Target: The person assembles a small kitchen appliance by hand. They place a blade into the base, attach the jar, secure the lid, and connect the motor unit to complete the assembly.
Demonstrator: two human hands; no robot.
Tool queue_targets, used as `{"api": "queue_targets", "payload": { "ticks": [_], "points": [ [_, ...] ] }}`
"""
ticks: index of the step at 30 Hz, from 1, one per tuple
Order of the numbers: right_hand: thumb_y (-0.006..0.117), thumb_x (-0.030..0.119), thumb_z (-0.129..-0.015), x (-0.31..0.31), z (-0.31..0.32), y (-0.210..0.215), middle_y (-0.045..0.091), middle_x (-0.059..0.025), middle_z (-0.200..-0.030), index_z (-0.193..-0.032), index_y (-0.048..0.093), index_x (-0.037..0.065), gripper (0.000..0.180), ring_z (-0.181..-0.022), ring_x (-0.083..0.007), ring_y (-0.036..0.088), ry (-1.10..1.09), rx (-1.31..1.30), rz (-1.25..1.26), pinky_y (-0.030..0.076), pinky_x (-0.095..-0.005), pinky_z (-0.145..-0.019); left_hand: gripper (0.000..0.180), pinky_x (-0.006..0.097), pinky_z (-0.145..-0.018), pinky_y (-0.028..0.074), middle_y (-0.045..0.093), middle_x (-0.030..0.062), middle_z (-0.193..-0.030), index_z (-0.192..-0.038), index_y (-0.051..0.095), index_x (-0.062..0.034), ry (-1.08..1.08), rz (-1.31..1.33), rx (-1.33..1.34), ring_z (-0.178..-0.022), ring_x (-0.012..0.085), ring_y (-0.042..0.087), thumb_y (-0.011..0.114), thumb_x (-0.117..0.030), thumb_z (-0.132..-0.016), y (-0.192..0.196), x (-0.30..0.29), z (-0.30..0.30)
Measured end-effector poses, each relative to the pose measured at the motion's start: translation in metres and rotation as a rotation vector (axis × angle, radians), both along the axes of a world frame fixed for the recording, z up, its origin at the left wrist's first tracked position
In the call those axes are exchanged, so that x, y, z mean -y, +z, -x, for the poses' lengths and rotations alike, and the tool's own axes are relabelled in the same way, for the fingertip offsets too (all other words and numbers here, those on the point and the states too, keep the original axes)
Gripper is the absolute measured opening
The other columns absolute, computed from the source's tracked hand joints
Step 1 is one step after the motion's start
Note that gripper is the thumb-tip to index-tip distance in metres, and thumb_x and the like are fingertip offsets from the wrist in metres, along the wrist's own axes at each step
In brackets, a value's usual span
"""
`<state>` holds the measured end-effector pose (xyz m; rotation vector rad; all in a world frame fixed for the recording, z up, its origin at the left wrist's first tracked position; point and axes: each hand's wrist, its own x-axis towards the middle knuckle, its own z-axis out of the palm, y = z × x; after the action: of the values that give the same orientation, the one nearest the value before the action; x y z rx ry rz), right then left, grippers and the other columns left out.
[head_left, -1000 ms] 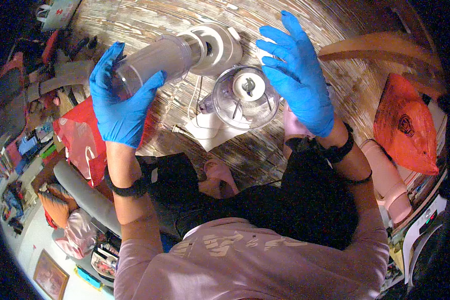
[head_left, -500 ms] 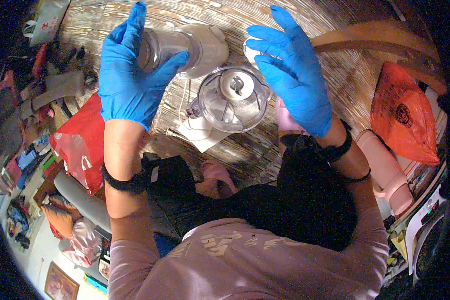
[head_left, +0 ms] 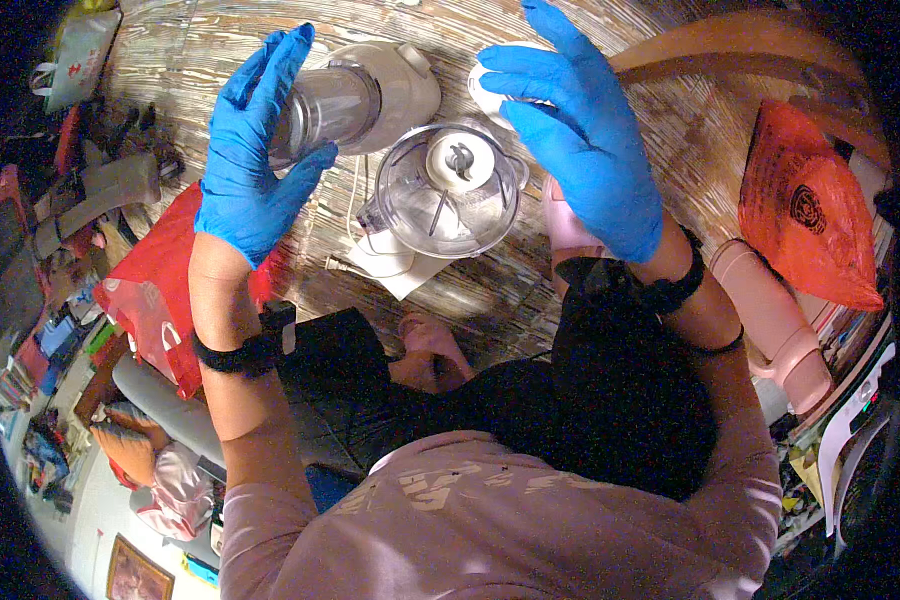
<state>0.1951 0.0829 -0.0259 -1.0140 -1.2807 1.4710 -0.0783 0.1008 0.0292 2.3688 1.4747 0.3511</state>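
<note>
Bag, red [head_left: 165, 270]: resting at left, below the hands' working area.

Left hand [head_left: 242, 175], blue-gloved: thumb and fingers curved apart around the outer end of the jar; how firmly it grips, cannot tell.

Jar, clear, cylindrical [head_left: 328, 108]: between left thumb and fingers, its far end meeting the motor base. Judged brought together with it; whether locked, cannot tell.

Motor base, off-white [head_left: 407, 88]: on the wood-grain floor [head_left: 515, 305], upper middle, cord [head_left: 353, 195] trailing toward the person.

Sheet, white [head_left: 407, 274]: flat, partly beneath the bowl.

Bowl, clear, wide [head_left: 511, 213]: apart from the base, uncovered, dark-tinted handle to the left. White blade hub [head_left: 461, 179] with grey blade already inside. Outstanding, by its position: bowl not fitted to base.

Round part, white [head_left: 483, 98]: on the floor beyond the bowl, partly hidden by the right fingers; apart from bowl and base, so likewise unfitted.

Right hand [head_left: 595, 145], blue-gloved: fingers loosely spread, nothing visibly pinched; contact with the round part, cannot tell.

Cylinder, pink [head_left: 762, 300]: far right, lying below an orange-red bag [head_left: 805, 200].
</note>
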Motion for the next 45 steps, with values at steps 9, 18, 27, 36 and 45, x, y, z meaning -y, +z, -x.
{"api": "queue_targets", "payload": {
  "ticks": [9, 18, 27, 36, 45],
  "points": [
    [0.056, 0.002, -0.091, 0.000, -0.004, 0.013, 0.060, -0.0077, -0.106, -0.142, 0.033, 0.000, 0.055, -0.093, -0.0131, 0.057, -0.020, 0.067, -0.056, 0.048, -0.0259, -0.081, 0.092, 0.038, -0.090, 0.048, 0.054, 0.0189, -0.110, -0.145, 0.039, -0.0127, 0.461, 0.116, 0.044, -0.102, 0.0315, 0.056, 0.087, -0.026, -0.067, -0.014, 0.013, -0.012],
    [0.054, 0.007, -0.094, -0.023, -0.076, 0.024, 0.059, -0.0104, -0.118, -0.134, 0.045, 0.000, 0.042, -0.104, -0.0168, 0.058, -0.347, 0.137, 0.174, 0.046, -0.0316, -0.095, 0.081, 0.037, -0.102, 0.041, 0.053, 0.0146, -0.131, -0.140, 0.044, -0.0020, 0.501, -0.075, 0.278, -0.118, 0.0227, 0.052, 0.083, -0.017, -0.071, 0.047, 0.036, 0.005],
    [0.075, 0.038, -0.078, 0.010, -0.132, -0.072, 0.063, -0.0207, -0.116, -0.134, 0.047, 0.003, 0.072, -0.108, -0.0331, 0.060, 0.048, 1.187, -0.167, 0.048, -0.0399, -0.093, 0.059, 0.043, -0.104, 0.039, 0.050, 0.0129, -0.137, -0.135, 0.044, -0.0046, 1.451, -0.154, 1.106, -0.125, 0.0302, 0.048, 0.057, -0.042, -0.091, 0.043, 0.142, 0.101],
    [0.080, 0.034, -0.071, 0.027, -0.135, -0.115, 0.054, -0.0183, -0.127, -0.137, 0.043, 0.003, 0.081, -0.113, -0.0310, 0.056, 0.220, 1.110, 0.250, 0.046, -0.0397, -0.095, 0.067, 0.052, -0.109, 0.035, 0.042, 0.0139, -0.145, -0.145, 0.036, -0.0102, 1.418, 0.219, 1.154, -0.133, 0.0311, 0.040, 0.040, -0.055, -0.095, 0.002, 0.206, 0.080],
    [0.056, 0.025, -0.091, 0.031, -0.172, -0.068, 0.061, -0.0103, -0.122, -0.133, 0.049, 0.005, 0.047, -0.101, -0.0256, 0.064, -0.168, -0.244, 0.774, 0.055, -0.0401, -0.084, 0.063, 0.059, -0.104, 0.039, 0.038, 0.0151, -0.147, -0.144, 0.035, -0.0097, 1.319, 0.387, 1.839, -0.135, 0.0354, 0.037, 0.050, -0.046, -0.095, -0.015, 0.202, 0.074]
  ]
}}
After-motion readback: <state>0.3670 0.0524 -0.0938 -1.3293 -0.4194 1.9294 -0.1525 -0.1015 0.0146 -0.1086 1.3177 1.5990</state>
